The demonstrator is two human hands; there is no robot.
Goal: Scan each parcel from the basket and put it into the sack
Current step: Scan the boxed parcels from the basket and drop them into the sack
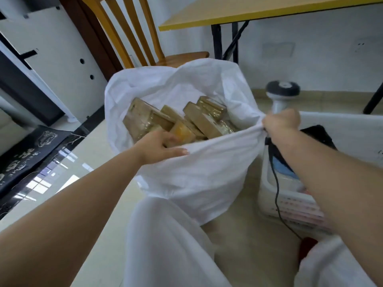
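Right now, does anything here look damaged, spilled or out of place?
Nothing stands out. The parcels lie jumbled but inside the sack, whose rim both hands hold open; none has spilled on the floor.

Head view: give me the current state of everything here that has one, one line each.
Sack: upright, mouth held open, several parcels inside.
Parcels: brown, taped, piled loosely in the sack.
Left hand: at the sack's near rim, fingers curled on a parcel.
Right hand: gripping the sack's rim and the scanner handle.
Scanner: upright, cable trailing down.
Basket: beside the sack, contents mostly hidden.
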